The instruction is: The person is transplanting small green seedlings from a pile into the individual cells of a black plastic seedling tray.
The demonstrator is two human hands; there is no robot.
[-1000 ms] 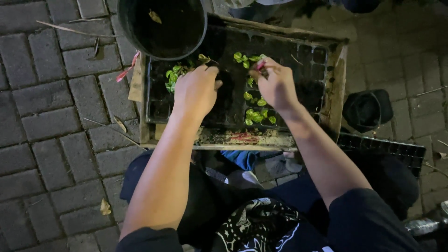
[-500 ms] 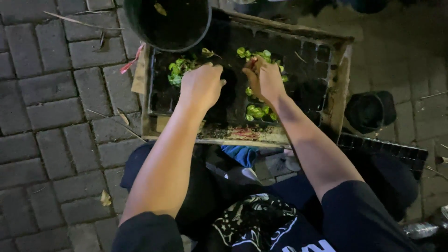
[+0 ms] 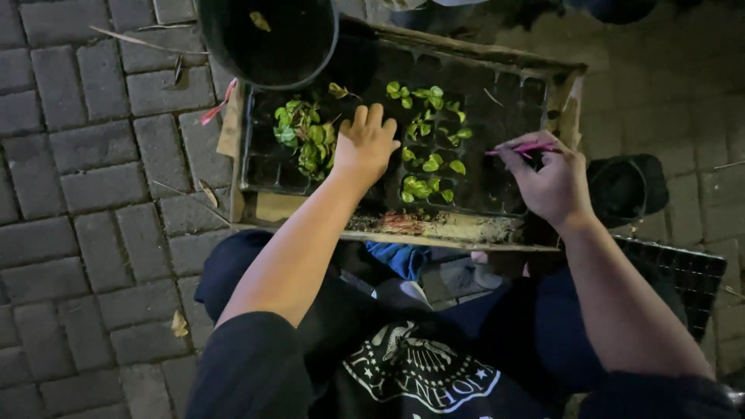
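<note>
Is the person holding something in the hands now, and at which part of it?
The right hand pinches a thin pink stick near one end. The left hand holds nothing; it rests flat on the seedling tray.

Paved outdoor ground under dim, artificial-looking light.
Grey rectangular paving bricks (image 3: 85, 186) covered the floor, laid in an interlocking pattern; dry leaves (image 3: 179, 323) and thin twigs (image 3: 124, 35) lay scattered on them, and the right side fell into shadow.

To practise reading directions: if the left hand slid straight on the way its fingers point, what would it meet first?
The left hand points up the tray, toward its far edge. Probably first the dark soil cells just beyond the fingertips, with seedlings close on the right; depth is unclear.
</note>
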